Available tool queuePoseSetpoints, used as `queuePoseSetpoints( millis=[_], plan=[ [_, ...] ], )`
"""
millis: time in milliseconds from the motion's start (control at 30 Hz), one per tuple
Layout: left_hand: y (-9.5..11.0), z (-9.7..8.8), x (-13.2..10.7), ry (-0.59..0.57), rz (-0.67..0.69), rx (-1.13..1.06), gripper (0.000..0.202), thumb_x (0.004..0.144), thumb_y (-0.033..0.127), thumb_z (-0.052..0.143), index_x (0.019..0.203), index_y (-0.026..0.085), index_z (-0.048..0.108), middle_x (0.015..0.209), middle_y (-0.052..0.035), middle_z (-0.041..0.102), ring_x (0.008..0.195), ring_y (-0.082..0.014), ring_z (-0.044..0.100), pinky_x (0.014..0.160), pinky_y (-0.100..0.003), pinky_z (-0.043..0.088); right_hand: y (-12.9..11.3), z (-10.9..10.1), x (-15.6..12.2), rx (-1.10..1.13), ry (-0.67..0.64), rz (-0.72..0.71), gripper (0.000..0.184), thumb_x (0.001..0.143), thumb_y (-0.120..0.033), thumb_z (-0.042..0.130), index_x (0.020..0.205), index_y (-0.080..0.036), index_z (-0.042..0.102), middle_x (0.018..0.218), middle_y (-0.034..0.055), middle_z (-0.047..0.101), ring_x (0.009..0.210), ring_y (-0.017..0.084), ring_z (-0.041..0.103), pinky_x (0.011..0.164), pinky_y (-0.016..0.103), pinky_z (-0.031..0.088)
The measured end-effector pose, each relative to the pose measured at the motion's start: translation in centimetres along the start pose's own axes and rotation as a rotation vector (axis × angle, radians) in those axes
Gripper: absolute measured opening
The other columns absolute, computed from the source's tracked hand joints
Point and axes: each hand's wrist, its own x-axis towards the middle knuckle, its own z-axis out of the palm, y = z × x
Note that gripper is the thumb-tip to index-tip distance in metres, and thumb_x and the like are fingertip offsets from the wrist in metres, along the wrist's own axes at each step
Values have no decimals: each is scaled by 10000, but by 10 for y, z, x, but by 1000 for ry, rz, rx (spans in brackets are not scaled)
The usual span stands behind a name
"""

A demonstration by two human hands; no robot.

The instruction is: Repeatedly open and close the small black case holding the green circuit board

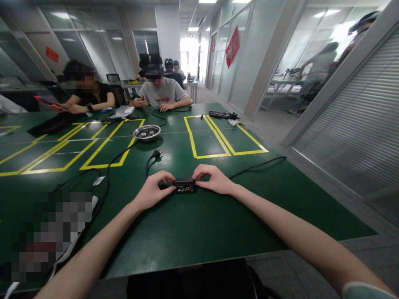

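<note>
Between my two hands is a black power adapter (183,182) with its casing apart at the near side, where part of a circuit board (187,189) shows. My left hand (155,190) pinches its left end between thumb and fingers. At the opposite end, the thumb and fingertips of my right hand (214,179) grip the casing. The adapter is low over the green table (193,232) or resting on it; I cannot tell which. A black cable (258,167) runs off to the right from behind my right hand. Beyond my left hand lies a black plug (156,154) on a short cord.
A metal bowl (146,133) holding small metal parts stands farther back. Yellow tape rectangles (212,156) mark the table. A folded black tripod-like object (223,115) lies at the far edge. Two people sit across, one handling a screwdriver (149,103). A blurred-out pale object fills the left front.
</note>
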Motion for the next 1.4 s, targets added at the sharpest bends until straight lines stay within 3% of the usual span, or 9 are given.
queuePoseSetpoints(
  millis=[133,267,467,667,767,1100,1267,1400],
  plan=[
    [3,-3,0,-37,71,-8,98,839,229,678,929,188,676,988,-60,708,904,-197,656,811,-334,550,-2,-1,0,-33,-26,-52,125,817,-139,632,873,-193,729,978,59,695,892,178,684,789,324,599],
    [6,-5,0,-65,124,-16,113,809,227,713,892,190,644,1044,-66,691,966,-206,661,862,-344,541,-2,1,-1,-38,-21,-50,104,810,-171,668,888,-194,733,980,61,695,876,178,679,777,317,598],
    [5,-1,-2,-101,67,-16,129,804,230,736,832,188,617,1176,-88,713,1056,-228,671,933,-372,531,-4,3,-1,-50,-22,-53,110,821,-233,743,920,-187,733,985,63,688,863,176,670,756,309,593],
    [5,0,-2,-99,5,57,330,791,225,766,1113,213,695,1088,-48,749,931,-211,688,889,-367,551,-7,1,-1,-104,-64,-85,163,848,-231,725,1003,-190,755,1049,79,706,929,191,686,804,326,576],
    [5,0,-1,-115,13,61,372,780,220,776,1143,222,698,1098,-45,746,951,-214,693,898,-369,559,-7,0,-1,-132,-87,-91,147,854,-232,728,990,-194,766,1044,81,728,949,202,699,877,356,564],
    [-2,6,1,-117,77,102,264,774,175,776,1018,206,683,1117,-61,757,1048,-241,699,970,-402,541,-5,0,2,-100,-126,-42,41,836,-208,740,866,-180,748,1012,78,740,927,200,710,871,355,551],
    [-3,7,1,-107,87,134,250,782,198,771,1015,209,682,1106,-62,758,1042,-245,707,956,-394,549,-5,4,4,-140,-116,-7,121,863,-279,762,806,-181,720,956,68,738,891,200,702,852,354,541],
    [-1,7,2,-98,97,122,192,845,294,738,1004,198,689,1091,-77,758,1024,-248,709,945,-396,551,-5,7,4,-184,-128,61,138,853,-284,782,923,-175,734,947,56,739,875,198,683,816,339,524]
  ],
)
